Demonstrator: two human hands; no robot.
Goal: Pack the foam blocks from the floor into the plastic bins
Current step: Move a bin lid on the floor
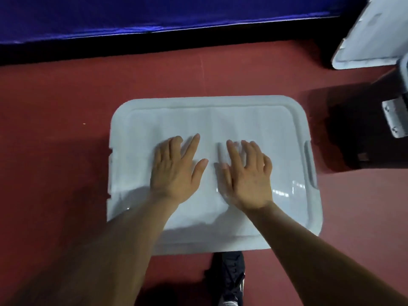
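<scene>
A pale grey plastic bin lid (254, 120) lies flat over a bin on the red floor, in the middle of the view. My left hand (176, 171) presses on the lid left of centre, palm down, fingers spread. My right hand (247, 175) presses beside it, right of centre, fingers also straight. A grey latch handle (310, 165) shows on the lid's right edge. No foam blocks are visible; the bin's inside is hidden under the lid.
A second pale lid (371, 34) leans at the top right above a dark object with a metal bracket (395, 118). A blue mat (132, 16) runs along the far edge. My black shoe (229, 281) stands just behind the bin.
</scene>
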